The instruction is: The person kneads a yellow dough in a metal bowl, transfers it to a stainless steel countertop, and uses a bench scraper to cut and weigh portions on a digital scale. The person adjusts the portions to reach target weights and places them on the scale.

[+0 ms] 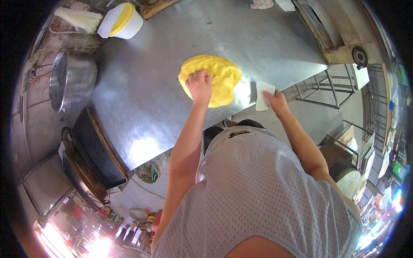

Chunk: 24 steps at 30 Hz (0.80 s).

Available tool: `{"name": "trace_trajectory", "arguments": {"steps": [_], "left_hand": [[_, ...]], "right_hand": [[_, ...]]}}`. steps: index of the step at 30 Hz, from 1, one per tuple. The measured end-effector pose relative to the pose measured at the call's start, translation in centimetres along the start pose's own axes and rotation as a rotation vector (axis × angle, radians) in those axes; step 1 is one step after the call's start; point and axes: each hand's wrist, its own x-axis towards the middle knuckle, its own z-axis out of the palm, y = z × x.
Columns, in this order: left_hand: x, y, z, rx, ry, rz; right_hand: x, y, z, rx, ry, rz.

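A large rounded lump of yellow dough point(224, 81) lies on the steel worktop in front of me, its surface creased and uneven. My left hand point(200, 87) rests on the left part of the dough, with its fingers curled in and gripping it. Off to the right, at the table's near edge, my right hand point(278, 102) is closed on a flat white dough scraper point(263, 97). The thumb lies across the scraper's face. Scraper and dough are apart.
Along the left of the steel table point(146, 81) stand a deep metal pot point(79, 79) and dark baking trays point(97, 146). A white tub with a yellow lid point(133, 23) sits at the far left. Metal stands point(331, 88) are beyond the right edge; a bin point(148, 172) is below.
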Motion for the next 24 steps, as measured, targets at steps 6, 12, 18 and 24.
{"name": "trace_trajectory", "arguments": {"steps": [6, 12, 18, 24], "left_hand": [[-1.1, 0.5, 0.1, 0.097, -0.019, 0.111], [-0.8, 0.9, 0.1, 0.135, -0.024, 0.122], [0.6, 1.0, -0.4, 0.164, -0.135, 0.107], [1.1, 1.5, -0.3, 0.203, -0.163, 0.148]], "right_hand": [[0.4, 0.3, -0.2, -0.033, 0.002, -0.008], [0.8, 0.8, -0.6, -0.075, 0.006, -0.016], [0.5, -0.4, -0.6, -0.05, -0.013, 0.015], [1.2, -0.1, -0.6, -0.053, -0.029, 0.036]]}}
